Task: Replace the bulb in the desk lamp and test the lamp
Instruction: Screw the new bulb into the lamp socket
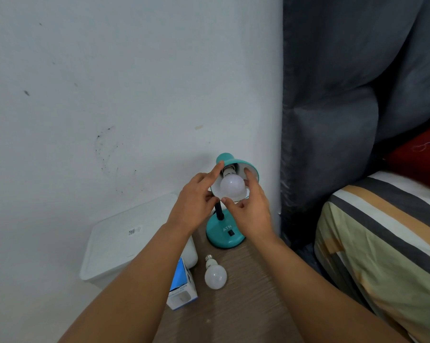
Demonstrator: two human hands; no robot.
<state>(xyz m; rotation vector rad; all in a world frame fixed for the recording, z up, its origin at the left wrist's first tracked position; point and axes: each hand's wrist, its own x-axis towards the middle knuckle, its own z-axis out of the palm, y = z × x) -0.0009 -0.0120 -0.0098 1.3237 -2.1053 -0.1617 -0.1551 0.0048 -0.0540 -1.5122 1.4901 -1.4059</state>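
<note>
From the head view, the left hand grips the shade rim of the teal lamp while the right hand pinches the socketed bulb, and a spare bulb lies on the table.

Soft, even, cool light, faint shadows on the wall; wide-angle bending at the edges, slight blur throughout.

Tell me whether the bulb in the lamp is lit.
Unlit. The bulb in the shade looks dull white, with no glow on the shade's inside or the hands beside it. How far it is screwed in, cannot tell.
</note>
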